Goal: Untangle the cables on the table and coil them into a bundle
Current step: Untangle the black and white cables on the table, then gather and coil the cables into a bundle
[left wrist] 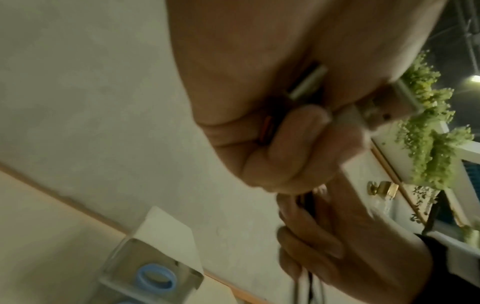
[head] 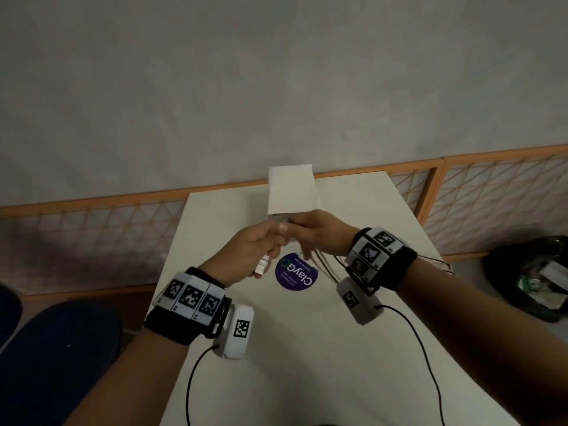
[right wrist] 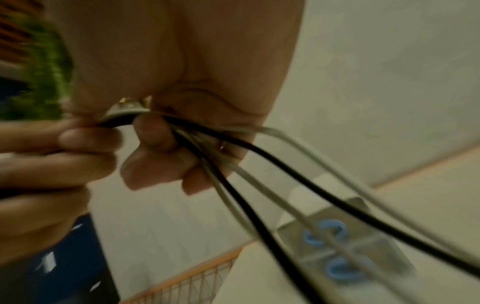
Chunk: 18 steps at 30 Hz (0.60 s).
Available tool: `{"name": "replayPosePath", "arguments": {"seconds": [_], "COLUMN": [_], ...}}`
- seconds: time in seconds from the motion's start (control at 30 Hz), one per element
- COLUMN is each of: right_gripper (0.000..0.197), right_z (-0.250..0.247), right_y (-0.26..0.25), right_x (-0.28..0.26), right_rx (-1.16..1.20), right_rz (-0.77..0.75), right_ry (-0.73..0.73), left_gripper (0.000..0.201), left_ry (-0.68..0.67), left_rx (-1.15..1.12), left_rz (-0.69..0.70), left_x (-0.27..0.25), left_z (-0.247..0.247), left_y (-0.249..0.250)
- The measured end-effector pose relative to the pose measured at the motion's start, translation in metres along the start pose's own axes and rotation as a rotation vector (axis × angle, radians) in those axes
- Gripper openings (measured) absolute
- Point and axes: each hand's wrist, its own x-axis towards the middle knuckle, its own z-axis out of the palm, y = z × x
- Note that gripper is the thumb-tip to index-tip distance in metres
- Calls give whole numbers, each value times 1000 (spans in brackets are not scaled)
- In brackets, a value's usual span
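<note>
Both hands meet above the middle of the white table (head: 276,379). My left hand (head: 270,245) grips the cables' ends, and a white USB plug (head: 262,267) pokes out below its fist; the plug (left wrist: 389,105) shows beside the curled fingers in the left wrist view. My right hand (head: 304,238) curls round a bundle of black and white cables (right wrist: 259,185). Their loops (head: 327,267) hang below it toward the right. The two hands touch, with a short stretch of cable between them.
A white paper-wrapped clear box (head: 292,192) with blue rings (right wrist: 335,246) stands just behind the hands. A round purple sticker (head: 296,273) lies on the table below them. A black bin (head: 528,281) is at the right, a blue seat (head: 58,348) at the left.
</note>
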Motion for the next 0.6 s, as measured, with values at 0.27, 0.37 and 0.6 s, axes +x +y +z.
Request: {"name": "replayPosePath", "arguments": {"seconds": [0.27, 0.37, 0.6], "right_gripper": [44, 45, 48], "right_z": [-48, -60, -34], "right_y": [30, 3, -33], "right_x": [-16, -16, -6], "right_rx": [248, 130, -546], "right_rz": [214, 156, 139], "right_ry": [82, 82, -126], "left_gripper": [30, 20, 86], "left_ry": [256, 51, 84], "left_rx": [53, 184, 158], "left_rz": [-7, -140, -3], "left_x": [-5, -3, 16], "left_z": [-31, -16, -8], "left_y": [-46, -75, -33]}}
